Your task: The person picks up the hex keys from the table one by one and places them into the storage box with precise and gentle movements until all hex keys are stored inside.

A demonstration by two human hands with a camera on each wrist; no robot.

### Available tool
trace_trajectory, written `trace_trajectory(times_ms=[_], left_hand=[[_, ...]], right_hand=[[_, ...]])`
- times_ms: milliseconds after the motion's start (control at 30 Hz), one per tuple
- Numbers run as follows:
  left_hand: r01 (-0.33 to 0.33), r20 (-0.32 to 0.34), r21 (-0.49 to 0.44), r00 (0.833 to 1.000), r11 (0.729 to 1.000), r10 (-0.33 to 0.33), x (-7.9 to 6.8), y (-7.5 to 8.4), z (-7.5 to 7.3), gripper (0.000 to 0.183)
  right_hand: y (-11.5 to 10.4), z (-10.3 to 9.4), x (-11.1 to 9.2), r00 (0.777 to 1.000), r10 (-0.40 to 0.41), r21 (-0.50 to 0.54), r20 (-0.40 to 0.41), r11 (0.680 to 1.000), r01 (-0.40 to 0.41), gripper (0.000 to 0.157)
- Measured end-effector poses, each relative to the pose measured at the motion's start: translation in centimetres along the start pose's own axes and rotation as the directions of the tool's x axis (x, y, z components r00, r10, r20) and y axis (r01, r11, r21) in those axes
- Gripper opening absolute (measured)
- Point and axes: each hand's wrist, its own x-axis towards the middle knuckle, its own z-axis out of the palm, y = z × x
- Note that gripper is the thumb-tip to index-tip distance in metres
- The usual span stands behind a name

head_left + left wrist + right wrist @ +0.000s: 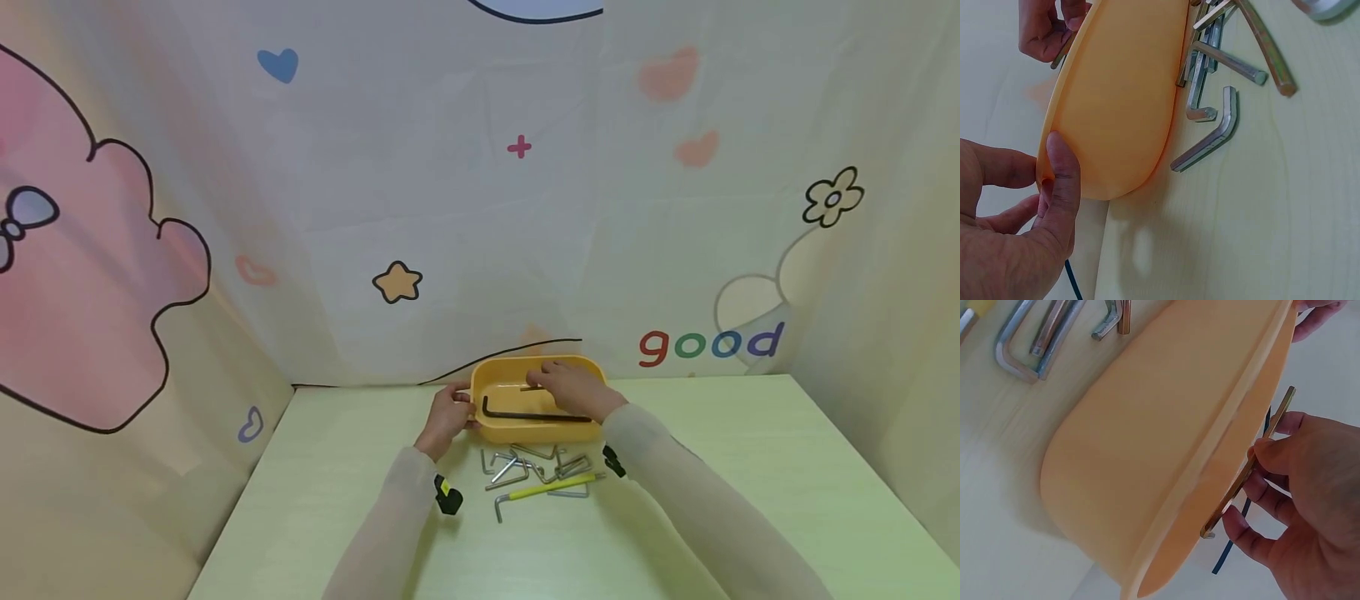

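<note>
A yellow-orange plastic bin point(510, 433) stands at the back of the table. My left hand point(446, 417) pinches its left end, thumb outside the wall and fingers at the rim, as the left wrist view shows. My right hand point(573, 389) is over the bin's right part. Between its thumb and fingers it pinches a bronze-coloured hex key point(1249, 469), held close to the rim in the right wrist view. A long black hex key point(532, 416) lies inside the bin, its short bent end toward the left; its right end reaches near my right wrist.
Several silver hex keys point(510, 479) lie in a loose pile in front of the bin. A hex key with a yellow sleeve point(551, 487) lies across the near side of them. Behind the bin hangs a printed cloth wall point(450, 208).
</note>
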Motion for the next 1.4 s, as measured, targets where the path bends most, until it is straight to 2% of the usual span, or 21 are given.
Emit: trace_trajectory(times_ms=[300, 633, 867, 1133, 1267, 1400], left_hand=[[-0.012, 0.009, -0.004, 1.0, 1.0, 0.012, -0.1, 0.1, 0.0, 0.053], [-0.02, 0.007, -0.004, 1.0, 1.0, 0.02, 0.0, 0.0, 0.0, 0.053], [-0.022, 0.006, 0.003, 1.0, 1.0, 0.022, -0.2, 0.1, -0.1, 0.052], [-0.024, 0.005, -0.003, 1.0, 1.0, 0.024, -0.4, 0.3, 0.0, 0.052], [-0.016, 0.007, -0.001, 1.0, 1.0, 0.016, -0.4, 0.2, 0.1, 0.052], [-0.019, 0.006, 0.0, 1.0, 1.0, 0.019, -0.4, 0.2, 0.1, 0.052]], right_hand=[[-0.1, 0.4, 1.4, 0.995, 0.061, 0.068, 0.075, 0.995, -0.066, 0.042], [-0.5, 0.8, 1.6, 0.995, 0.069, 0.074, 0.067, 0.994, -0.074, 0.035], [-1.0, 0.7, 1.5, 0.993, 0.083, 0.074, 0.081, 0.993, -0.089, 0.047], [-1.5, -0.3, 0.5, 0.996, 0.076, 0.067, 0.042, 0.995, -0.079, 0.049], [-2.0, -0.6, -0.3, 0.997, 0.071, 0.082, -0.01, 0.994, -0.07, 0.048], [-2.6, -0.8, -1.1, 0.997, 0.055, 0.052, -0.062, 0.997, -0.051, 0.049]])
